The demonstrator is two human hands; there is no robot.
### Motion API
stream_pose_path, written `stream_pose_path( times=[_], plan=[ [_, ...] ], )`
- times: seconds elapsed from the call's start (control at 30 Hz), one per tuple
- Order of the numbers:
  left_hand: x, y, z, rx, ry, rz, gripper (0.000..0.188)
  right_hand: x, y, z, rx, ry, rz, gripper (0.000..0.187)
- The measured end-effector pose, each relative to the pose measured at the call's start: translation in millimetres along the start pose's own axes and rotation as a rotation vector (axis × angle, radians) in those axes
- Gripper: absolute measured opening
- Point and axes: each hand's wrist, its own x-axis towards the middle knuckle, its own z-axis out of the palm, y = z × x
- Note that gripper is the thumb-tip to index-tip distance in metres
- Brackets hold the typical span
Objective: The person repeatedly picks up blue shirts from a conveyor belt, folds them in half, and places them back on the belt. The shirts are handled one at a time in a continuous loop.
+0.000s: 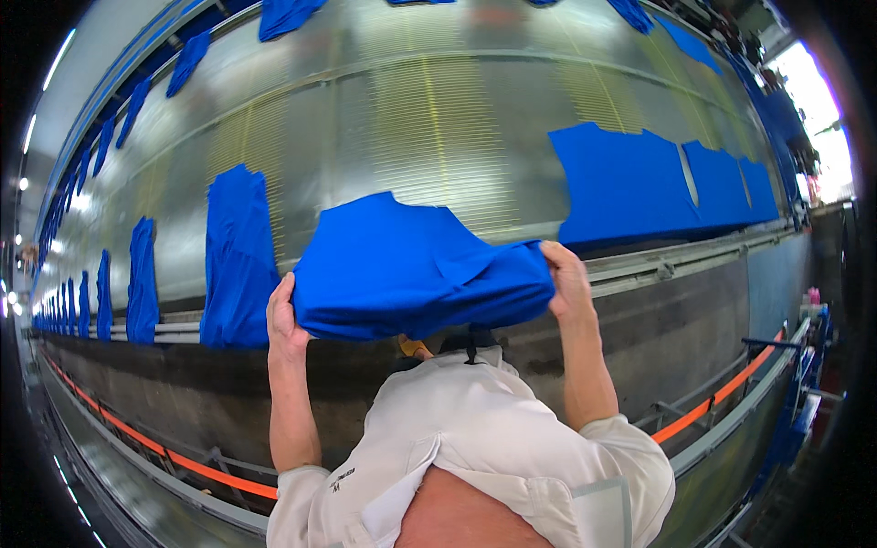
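A bright blue cut fabric panel [384, 265], shaped like a garment body with a neck curve, lies over the near edge of a long metal table [343, 119]. My left hand [285, 315] grips its near left corner, the thumb along the side. At the opposite corner my right hand [568, 279] is closed on the cloth. Between my hands the near edge hangs in a rounded fold, and a crease runs toward the right hand. The fingers under the cloth are hidden.
Left of me, a crumpled blue piece [239, 256] and several more lie along the table edge. Flat blue panels [626, 187] lie to the right. A pale rail [676, 265] follows the near edge. Behind me runs an orange bar [219, 475].
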Motion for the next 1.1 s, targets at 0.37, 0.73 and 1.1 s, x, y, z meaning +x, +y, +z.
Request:
stream_pose_path(
  times=[0.37, 0.73, 1.1],
  plan=[
    [6.9, 37.8, 49.3, 0.073, -0.034, 0.381, 0.015, 24.1, -58.0, 37.3, -0.101, -0.113, -0.426, 0.011],
    [56.5, -39.6, 17.6, 0.479, 0.048, -0.018, 0.019, 56.1, -26.4, -23.6, -0.552, 0.032, 0.217, 0.023],
    [64.0, -11.2, 24.3, 0.654, 0.081, 0.076, 0.015, 48.5, -52.6, -2.1, -0.459, 0.068, -0.087, 0.013]
  ],
)
